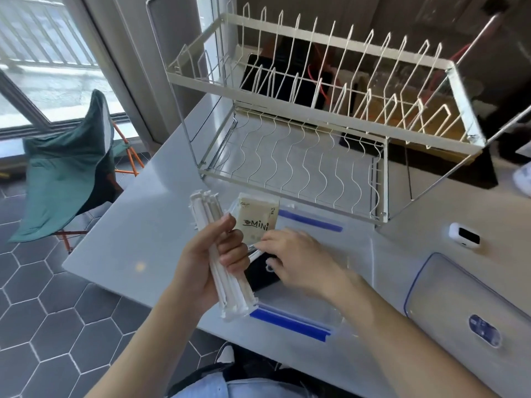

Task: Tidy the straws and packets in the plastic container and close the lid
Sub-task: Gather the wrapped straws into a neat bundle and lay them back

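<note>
The left hand (214,259) is raised, palm turned inward, fingers curled round a bundle of paper-wrapped straws (221,254) held nearly upright, ends sticking out above and below the fist. Just right of that grip, the right hand (296,259) reaches palm-down into the clear plastic container (356,271), fingertips pinching one straw end. Beige packets (257,215) stand just beyond. The lid (459,300) lies further right.

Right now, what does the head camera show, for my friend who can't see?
A left hand grips a bundle of straws over an open container. The right hand reaches inside, near a packet; the lid lies beside.
</note>
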